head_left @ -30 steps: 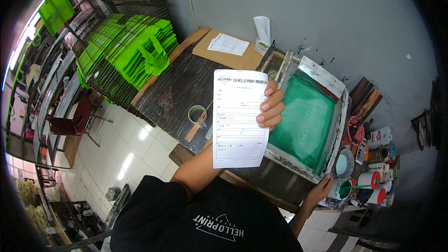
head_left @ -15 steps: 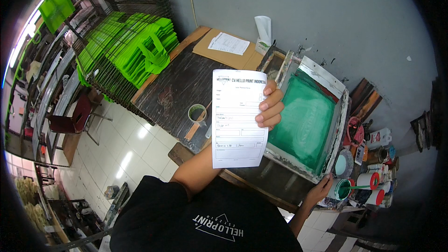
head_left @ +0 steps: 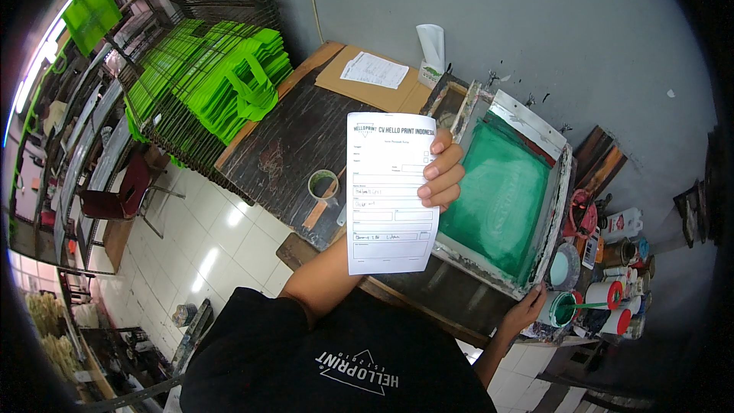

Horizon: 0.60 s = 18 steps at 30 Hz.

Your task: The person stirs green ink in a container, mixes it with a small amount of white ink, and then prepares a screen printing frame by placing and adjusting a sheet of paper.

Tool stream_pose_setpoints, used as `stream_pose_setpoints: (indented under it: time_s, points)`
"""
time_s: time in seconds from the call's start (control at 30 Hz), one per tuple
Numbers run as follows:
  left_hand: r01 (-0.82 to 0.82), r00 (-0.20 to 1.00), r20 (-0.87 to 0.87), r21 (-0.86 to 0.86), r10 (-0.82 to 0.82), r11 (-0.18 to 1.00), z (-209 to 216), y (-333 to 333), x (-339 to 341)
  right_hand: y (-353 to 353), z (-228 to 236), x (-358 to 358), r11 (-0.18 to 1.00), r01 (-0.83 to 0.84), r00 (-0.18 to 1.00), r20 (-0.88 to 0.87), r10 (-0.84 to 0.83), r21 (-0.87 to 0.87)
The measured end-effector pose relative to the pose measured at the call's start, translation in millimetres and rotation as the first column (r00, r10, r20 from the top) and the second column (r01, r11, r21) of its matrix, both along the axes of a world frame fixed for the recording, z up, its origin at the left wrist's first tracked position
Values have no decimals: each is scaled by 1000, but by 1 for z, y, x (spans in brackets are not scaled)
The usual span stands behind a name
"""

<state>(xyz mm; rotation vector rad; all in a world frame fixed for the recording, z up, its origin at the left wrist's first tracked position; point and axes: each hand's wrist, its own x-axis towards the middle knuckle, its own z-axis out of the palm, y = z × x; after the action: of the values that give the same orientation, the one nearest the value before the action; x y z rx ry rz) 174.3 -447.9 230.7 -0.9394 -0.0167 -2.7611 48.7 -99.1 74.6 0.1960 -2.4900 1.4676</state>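
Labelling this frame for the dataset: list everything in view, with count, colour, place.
printed white paper form: 1, white, held up over the dark worktable
wooden-framed printing screen: 1, green mesh, on the table right of the form
dark worn worktable: 1, black-brown, centre
small round ink cup: 1, greenish inside, on the table left of the form
flat cardboard sheet: 1, tan, far table end, with a white sheet on it
bright green bags: many, stacked on racks at left
open teal ink tub: 1, table's right corner
left hand: holds the form's right edge
right hand: at the tub, contact unclear
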Motion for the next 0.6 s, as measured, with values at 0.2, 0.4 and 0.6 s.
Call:
stream_pose_setpoints:
  time_s: [0.2,0.4,0.6]
  points:
    - [11,1000,-5,-6,-11,1000,-3,-2,-3,2,-4,-1,1000,6,1000,-13,-6,19]
    - [19,1000,-20,1,-19,1000,-7,-3,-5,1,-3,-2,1000,2,1000,-11,-2,-2]
    - [8,1000,18,-6,-8,1000,0,-1,0,-1,-3,-1,1000,18,999,-27,-18,8]
